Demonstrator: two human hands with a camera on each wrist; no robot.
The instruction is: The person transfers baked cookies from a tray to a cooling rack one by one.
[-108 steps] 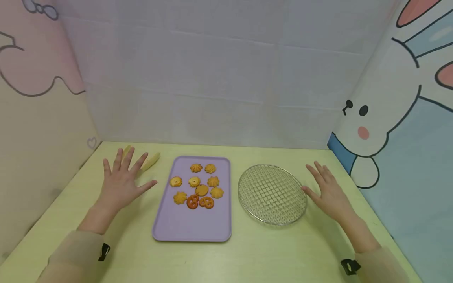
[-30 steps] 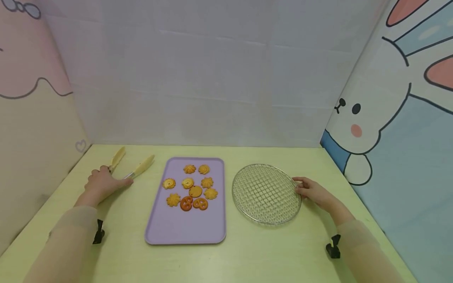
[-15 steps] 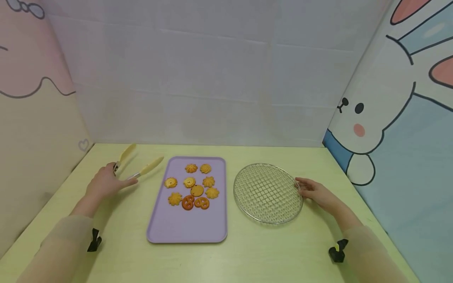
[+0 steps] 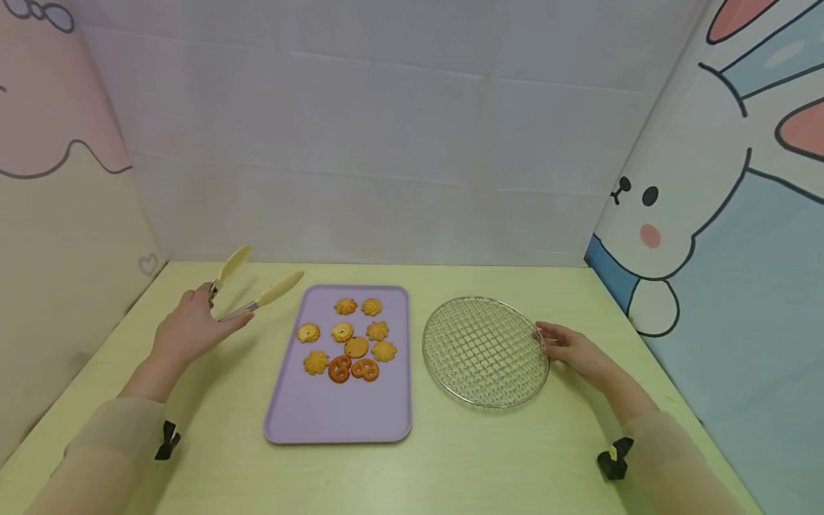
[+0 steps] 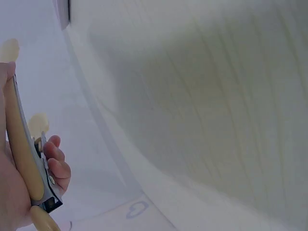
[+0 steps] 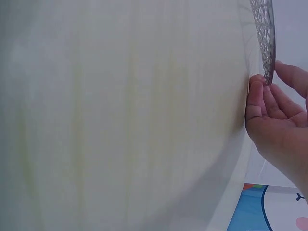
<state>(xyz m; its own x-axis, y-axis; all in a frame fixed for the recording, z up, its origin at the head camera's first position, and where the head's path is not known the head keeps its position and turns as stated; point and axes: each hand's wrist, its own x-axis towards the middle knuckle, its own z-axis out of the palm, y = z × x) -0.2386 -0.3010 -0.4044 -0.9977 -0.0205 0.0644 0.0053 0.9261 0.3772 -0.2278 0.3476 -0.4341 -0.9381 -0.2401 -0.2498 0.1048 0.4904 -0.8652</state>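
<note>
My left hand [image 4: 189, 332] holds a pair of tongs with pale yellow tips [image 4: 278, 288] at the left of the table, arms spread apart. In the left wrist view the tan-and-metal tong handle [image 5: 23, 139] lies in the palm, with curled fingers [image 5: 58, 168] round its far arm. At the right, a round wire rack [image 4: 483, 350] rests on the table. My right hand [image 4: 582, 357] grips its right rim. The right wrist view has the rack's edge [image 6: 266, 43] between the thumb and fingers of the right hand [image 6: 279, 130].
Between the hands a purple tray [image 4: 337, 418] lies on the pale yellow table [image 4: 483, 465]. Several cookies [image 4: 356, 347] and two pretzels [image 4: 365, 370] sit on its far half. A white backdrop [image 4: 386, 157] stands behind; printed panels flank both sides.
My left hand has taken hold of the tongs and lifted them a little off the table, towards the right. My right hand came to the rack's rim and stays there; the rack looks still.
</note>
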